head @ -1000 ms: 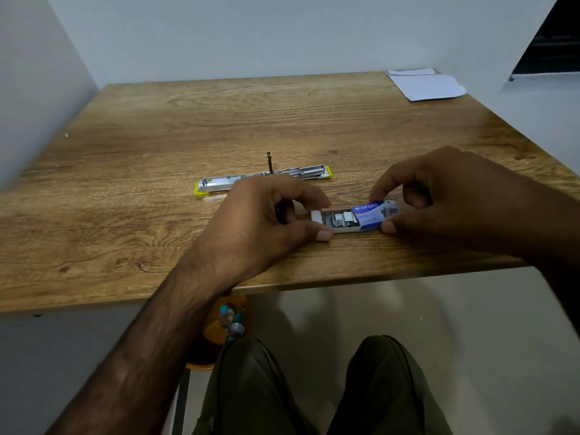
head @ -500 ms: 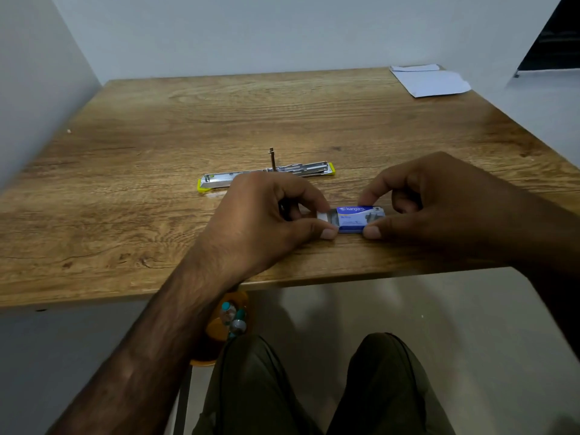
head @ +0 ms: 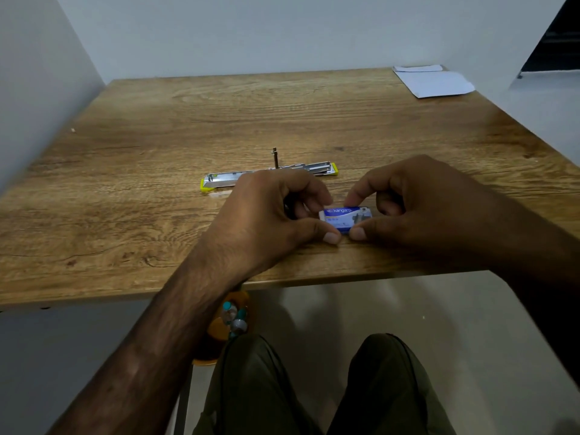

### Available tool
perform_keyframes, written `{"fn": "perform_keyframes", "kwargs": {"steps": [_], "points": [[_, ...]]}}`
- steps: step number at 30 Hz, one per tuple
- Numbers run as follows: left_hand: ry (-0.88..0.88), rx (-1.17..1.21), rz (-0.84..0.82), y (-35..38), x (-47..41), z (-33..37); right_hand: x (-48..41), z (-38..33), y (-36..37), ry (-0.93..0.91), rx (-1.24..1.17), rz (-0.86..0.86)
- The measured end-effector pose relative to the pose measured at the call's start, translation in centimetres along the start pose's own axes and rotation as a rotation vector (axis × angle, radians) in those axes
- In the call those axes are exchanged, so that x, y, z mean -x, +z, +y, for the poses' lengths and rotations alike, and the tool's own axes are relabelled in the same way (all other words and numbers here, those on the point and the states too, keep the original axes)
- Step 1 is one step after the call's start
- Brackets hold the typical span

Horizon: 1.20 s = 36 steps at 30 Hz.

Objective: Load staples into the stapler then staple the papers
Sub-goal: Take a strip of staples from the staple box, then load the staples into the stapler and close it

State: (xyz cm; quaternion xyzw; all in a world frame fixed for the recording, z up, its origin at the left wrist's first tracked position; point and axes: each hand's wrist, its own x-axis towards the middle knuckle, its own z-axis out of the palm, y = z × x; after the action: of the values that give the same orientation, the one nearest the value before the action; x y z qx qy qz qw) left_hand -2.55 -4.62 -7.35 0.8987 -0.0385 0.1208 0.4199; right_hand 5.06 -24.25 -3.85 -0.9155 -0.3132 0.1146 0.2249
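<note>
Staple box: a small blue and white staple box (head: 345,216) lies flat on the table (head: 157,152) near its front edge, held between both hands.
Left hand: the left hand (head: 270,218) pinches the box's left end, thumb on the near side, fingers curled behind.
Right hand: the right hand (head: 423,208) pinches the right end in the same way; the two thumb tips almost meet.
Change: one second ago the inner tray stuck out to the left with staples showing; now the box is pushed shut and the hands are closer together.
Stapler: the stapler (head: 270,177) lies opened out flat just behind the left hand, unmoved.
Papers: white papers (head: 433,81) rest at the far right corner, well apart, as before.
</note>
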Motion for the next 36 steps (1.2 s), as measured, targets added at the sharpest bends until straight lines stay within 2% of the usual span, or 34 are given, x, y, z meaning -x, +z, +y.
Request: {"fn": "perform_keyframes", "kwargs": {"steps": [7,11,15,17,20,22,24,28,32,36], "points": [[0.012,0.025,-0.004,0.2,-0.3,-0.5,-0.4,-0.1,0.1,-0.017,-0.025,0.000],[-0.003,0.075,0.001,0.3,-0.4,-0.8,-0.7,0.0,-0.2,-0.031,-0.040,-0.055],[-0.007,0.101,0.021,0.3,-0.3,-0.9,-1.2,0.6,-1.8,-0.013,-0.269,-0.098],[-0.001,0.157,0.099,0.4,-0.4,-0.9,-2.0,0.8,-2.8,0.011,-0.453,-0.101],[-0.013,0.287,0.330,0.1,-0.5,-1.3,-4.3,0.6,-3.6,0.041,-0.754,-0.199],[-0.022,0.352,0.488,-0.6,-0.5,-1.7,-6.0,0.2,-3.8,0.026,-0.849,-0.211],[-0.014,0.292,0.572,-1.5,-0.5,-2.1,-7.6,-0.2,-3.9,-0.003,-0.870,-0.183],[0.044,-0.001,0.501,-3.3,-1.3,-2.8,-10.0,-0.4,-3.5,-0.023,-0.782,-0.092],[0.027,-0.340,0.279,-4.0,-3.3,-3.2,-11.4,-0.4,-2.4,-0.001,-0.787,-0.038],[0.032,-0.492,0.162,-3.3,-4.0,-3.6,-12.0,0.4,-1.6,-0.004,-0.823,-0.017]]}}
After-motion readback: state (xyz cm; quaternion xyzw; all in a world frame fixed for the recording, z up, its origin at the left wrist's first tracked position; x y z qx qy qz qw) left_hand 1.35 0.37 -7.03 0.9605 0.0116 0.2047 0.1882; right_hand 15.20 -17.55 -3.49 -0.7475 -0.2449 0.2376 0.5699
